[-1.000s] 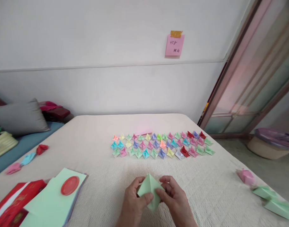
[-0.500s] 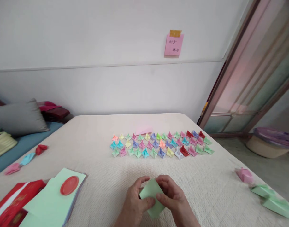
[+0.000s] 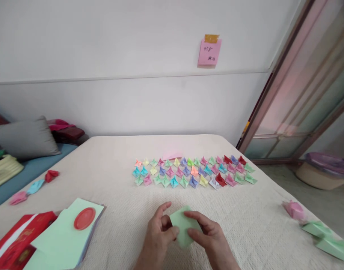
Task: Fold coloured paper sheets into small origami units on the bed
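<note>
Head view shows a green paper (image 3: 183, 224) low in the middle, tilted over the pale cloth (image 3: 118, 213). The left hand (image 3: 160, 234) pinches its left edge, with one finger sticking up off it. The right hand (image 3: 208, 235) holds the other side, thumb in front and a finger near the top. The paper looks thin, so a hard squeeze could bend it or make a fold crooked, and a loose pinch could let it slip. Rows of small folded papers (image 3: 194, 171) lie ahead, apart from the hands; a big push forward could bump them. Green sheets (image 3: 59, 236) with a round red dish (image 3: 84, 218) on top sit to the left, beside a red packet (image 3: 25, 234).
</note>
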{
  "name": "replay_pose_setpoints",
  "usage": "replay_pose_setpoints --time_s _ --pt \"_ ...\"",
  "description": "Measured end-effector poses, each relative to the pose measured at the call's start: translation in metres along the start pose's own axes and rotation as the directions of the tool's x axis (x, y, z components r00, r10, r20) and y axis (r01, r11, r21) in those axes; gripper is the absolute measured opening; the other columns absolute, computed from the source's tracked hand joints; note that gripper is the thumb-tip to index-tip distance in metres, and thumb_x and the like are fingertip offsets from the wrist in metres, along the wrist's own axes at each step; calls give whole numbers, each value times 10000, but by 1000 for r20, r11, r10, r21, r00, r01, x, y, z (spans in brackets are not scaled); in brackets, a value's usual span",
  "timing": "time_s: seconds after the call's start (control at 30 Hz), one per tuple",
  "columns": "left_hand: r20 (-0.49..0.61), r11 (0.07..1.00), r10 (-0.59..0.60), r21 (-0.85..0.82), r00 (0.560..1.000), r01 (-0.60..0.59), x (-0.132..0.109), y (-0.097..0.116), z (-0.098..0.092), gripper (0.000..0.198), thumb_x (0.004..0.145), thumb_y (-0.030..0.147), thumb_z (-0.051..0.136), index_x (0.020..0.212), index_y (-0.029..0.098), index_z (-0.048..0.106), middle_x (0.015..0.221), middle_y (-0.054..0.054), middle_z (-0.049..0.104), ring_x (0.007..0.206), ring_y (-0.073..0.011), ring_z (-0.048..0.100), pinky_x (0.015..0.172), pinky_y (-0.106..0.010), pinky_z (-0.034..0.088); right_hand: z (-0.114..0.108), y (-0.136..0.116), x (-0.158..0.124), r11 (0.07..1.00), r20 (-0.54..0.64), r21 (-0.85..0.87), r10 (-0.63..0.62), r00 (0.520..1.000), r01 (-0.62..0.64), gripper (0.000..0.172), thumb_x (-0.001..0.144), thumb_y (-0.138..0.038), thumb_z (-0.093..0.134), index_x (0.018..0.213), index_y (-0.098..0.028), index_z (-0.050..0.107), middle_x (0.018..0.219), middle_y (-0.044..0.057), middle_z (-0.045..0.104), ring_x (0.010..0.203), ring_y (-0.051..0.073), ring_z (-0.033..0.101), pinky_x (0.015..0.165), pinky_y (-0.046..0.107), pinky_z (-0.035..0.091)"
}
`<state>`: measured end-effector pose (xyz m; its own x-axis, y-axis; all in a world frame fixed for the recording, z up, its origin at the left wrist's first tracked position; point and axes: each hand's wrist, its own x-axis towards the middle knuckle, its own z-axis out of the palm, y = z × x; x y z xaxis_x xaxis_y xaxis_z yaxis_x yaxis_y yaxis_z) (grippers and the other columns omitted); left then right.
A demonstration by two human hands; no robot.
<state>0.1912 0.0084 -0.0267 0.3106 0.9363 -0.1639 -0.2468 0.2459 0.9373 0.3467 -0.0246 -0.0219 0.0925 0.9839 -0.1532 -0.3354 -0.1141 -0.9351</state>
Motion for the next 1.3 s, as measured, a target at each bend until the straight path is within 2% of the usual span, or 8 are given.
replay_pose_setpoints --time_s 0.17,0.43,0.53,0.63,0.83,1.03,1.2,1.3 --pt "-83 998 30 62 996 -25 -3 10 2 544 735 266 608 1227 76 476 533 98 382 513 -101 422 528 -236 383 2 3 2 1000 27 -13 2 1000 -1 280 577 -223 759 856 -237 739 783 20 684 712 199 596 644 297 460" --pt "-126 962 -76 253 989 106 0 4 -5 465 799 271 480 1223 81 472 597 43 481 539 -139 503 534 -252 405 -1 12 11 974 35 -209 91 995 -82 349 599 -205 626 939 -173 694 625 -6 632 544 142 523 518 250 394" --pt "-173 803 9 589 985 96 0 4 -8 454 790 199 441 1230 86 469 798 -59 609 745 -197 603 694 -303 463 -6 24 18 908 26 -410 101 995 -81 426 609 -195 518 1005 -139 664 661 16 642 537 150 538 486 252 401" --pt "-21 470 171 880 985 -63 -7 2 -6 379 790 115 379 1114 126 576 1048 -122 623 1007 -230 574 897 -355 425 -9 32 23 817 49 -577 56 997 -18 458 583 -158 466 990 -145 673 715 31 674 599 174 587 537 271 443" --pt "435 62 -58 900 898 -432 -21 -39 -10 760 785 388 560 1427 79 296 1496 -187 287 1360 -352 260 1081 -542 251 -8 31 25 710 110 -696 -43 993 108 409 588 -110 447 900 -187 700 911 47 728 898 212 635 840 313 452" --pt "521 -118 -63 843 851 -525 -21 -71 -23 904 840 590 436 1474 79 44 1535 -167 104 1409 -325 94 1087 -595 212 -10 32 22 586 144 -791 -103 984 177 403 631 -50 433 907 -201 684 949 60 674 918 209 612 830 312 446" --pt "501 -169 -94 844 860 -510 -19 -76 -21 933 830 610 432 1470 86 1 1535 -166 119 1404 -343 104 1078 -628 194 -15 27 17 216 201 -946 -194 960 242 379 726 -48 467 954 -238 703 1094 83 624 975 245 560 837 342 440" --pt "482 -168 -96 854 871 -492 -18 -81 -19 936 826 618 429 1472 99 -4 1537 -174 98 1401 -365 92 1063 -651 186 -15 23 17 139 209 -960 -219 953 242 360 752 -34 467 957 -204 709 1123 104 623 983 261 545 858 362 434"
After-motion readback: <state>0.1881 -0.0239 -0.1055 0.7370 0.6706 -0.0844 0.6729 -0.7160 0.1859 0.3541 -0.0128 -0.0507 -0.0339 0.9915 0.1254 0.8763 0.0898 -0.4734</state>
